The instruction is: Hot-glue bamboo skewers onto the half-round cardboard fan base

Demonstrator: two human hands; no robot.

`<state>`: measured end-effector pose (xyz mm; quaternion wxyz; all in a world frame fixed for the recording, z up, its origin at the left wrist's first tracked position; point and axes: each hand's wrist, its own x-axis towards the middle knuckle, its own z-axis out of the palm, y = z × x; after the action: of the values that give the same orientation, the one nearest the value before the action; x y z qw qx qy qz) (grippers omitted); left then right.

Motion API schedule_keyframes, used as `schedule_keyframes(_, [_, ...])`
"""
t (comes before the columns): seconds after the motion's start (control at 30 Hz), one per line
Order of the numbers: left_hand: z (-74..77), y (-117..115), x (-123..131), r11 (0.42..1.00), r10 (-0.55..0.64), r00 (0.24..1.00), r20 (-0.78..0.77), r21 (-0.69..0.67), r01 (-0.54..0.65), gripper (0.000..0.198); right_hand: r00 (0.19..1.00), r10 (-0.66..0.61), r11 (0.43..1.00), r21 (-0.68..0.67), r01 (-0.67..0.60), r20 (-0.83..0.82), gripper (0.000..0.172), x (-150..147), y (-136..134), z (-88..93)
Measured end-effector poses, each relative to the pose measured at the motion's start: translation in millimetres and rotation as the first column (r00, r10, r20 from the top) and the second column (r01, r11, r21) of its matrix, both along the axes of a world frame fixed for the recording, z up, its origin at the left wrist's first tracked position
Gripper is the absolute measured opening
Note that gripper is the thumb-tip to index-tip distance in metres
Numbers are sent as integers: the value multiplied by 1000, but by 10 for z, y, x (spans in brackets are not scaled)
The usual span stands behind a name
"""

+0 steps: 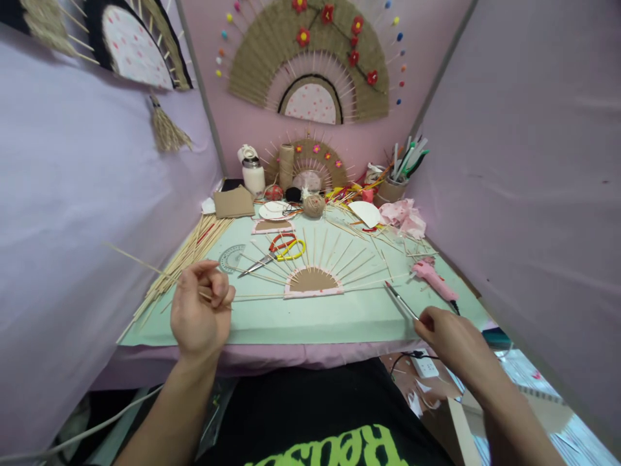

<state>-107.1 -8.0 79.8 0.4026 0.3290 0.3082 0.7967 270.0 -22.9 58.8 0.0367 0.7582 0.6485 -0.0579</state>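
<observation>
Your left hand [198, 310] is curled shut on a thin bamboo skewer [145, 264], pinched between thumb and fingers near one end. The long part slants up to the left over the loose bundle of skewers [194, 249]. It should be light and stiff, quick to snap if bent, and smooth enough to roll in your fingers. I'd judge a pinch nearer its middle steadier. Your right hand [451, 340] grips the back end of a slim pen-like tool [398, 299], its reddish tip just above the mint-green mat [301, 320]. Between your hands lies the half-made fan [313, 279], skewers splayed from a cardboard half-disc. It looks fragile, so take it by the disc. Scissors [262, 262] and a pink glue gun [434, 277] lie near
</observation>
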Motion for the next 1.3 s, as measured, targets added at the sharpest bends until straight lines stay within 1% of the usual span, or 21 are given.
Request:
schedule_keyframes(0.03, [9, -4, -51, 1000, 9, 1000, 9, 13, -9, 28, 999, 13, 1000, -6, -13, -37, 22, 11, -96, 50])
schedule_keyframes(0.1, [21, -14, -150, 999, 28, 999, 29, 33, -29, 35, 983, 88, 995, -25, -93, -160, 24, -31, -263, 139])
schedule_keyframes(0.13, [23, -17, -198, 998, 39, 998, 39, 41, -41, 41, 963, 143, 988, -24, -152, -230, 23, -95, -321, 173])
schedule_keyframes(0.17, [23, -20, -243, 997, 49, 998, 50, 49, -52, 46, 923, 220, 971, -18, -238, -314, 23, -193, -356, 198])
schedule_keyframes(0.2, [21, -20, -286, 996, 60, 996, 61, 56, -63, 50, 879, 286, 951, 1, -309, -381, 24, -324, -366, 212])
schedule_keyframes(0.27, [10, -19, -359, 993, 89, 992, 88, 67, -95, 52, 786, 405, 899, 44, -437, -467, 19, -670, -321, 199])
schedule_keyframes(0.37, [-16, -21, -434, 988, 127, 987, 103, 80, -135, 47, 659, 543, 817, 144, -559, -521, 11, -1289, -151, 83])
schedule_keyframes(0.43, [-34, -35, -465, 985, 148, 984, 96, 78, -155, 43, 619, 629, 764, 229, -603, -471, 10, -1676, -36, -31])
schedule_keyframes(0.5, [-51, -57, -487, 982, 168, 982, 88, 69, -174, 41, 596, 713, 694, 253, -674, -368, 12, -1997, 45, -140])
schedule_keyframes(0.57, [-70, -77, -508, 979, 189, 979, 79, 64, -194, 40, 579, 771, 632, 217, -744, -264, 14, -2245, 90, -218])
schedule_keyframes(0.63, [-95, -90, -530, 977, 202, 977, 74, 59, -207, 38, 572, 795, 605, 178, -776, -203, 17, -2438, 117, -253])
schedule_keyframes(0.7, [-124, -94, -552, 977, 204, 976, 71, 48, -208, 35, 569, 802, 595, 155, -789, -183, 18, -2592, 146, -253])
schedule_keyframes(0.8, [-162, -90, -581, 981, 193, 979, 64, 17, -195, 31, 601, 780, 624, 143, -768, -174, 21, -2769, 201, -236])
schedule_keyframes(0.9, [-186, -84, -603, 980, 200, 978, 59, -10, -200, 30, 631, 757, 653, 150, -743, -171, 22, -2876, 248, -238])
schedule_keyframes(1.0, [-201, -77, -614, 977, 215, 974, 72, -23, -214, 30, 641, 745, 666, 151, -731, -185, 21, -2920, 270, -245])
schedule_keyframes(1.3, [-208, -68, -608, 980, 200, 977, 76, -30, -198, 31, 628, 755, 656, 217, -723, -187, 20, -2944, 307, -282])
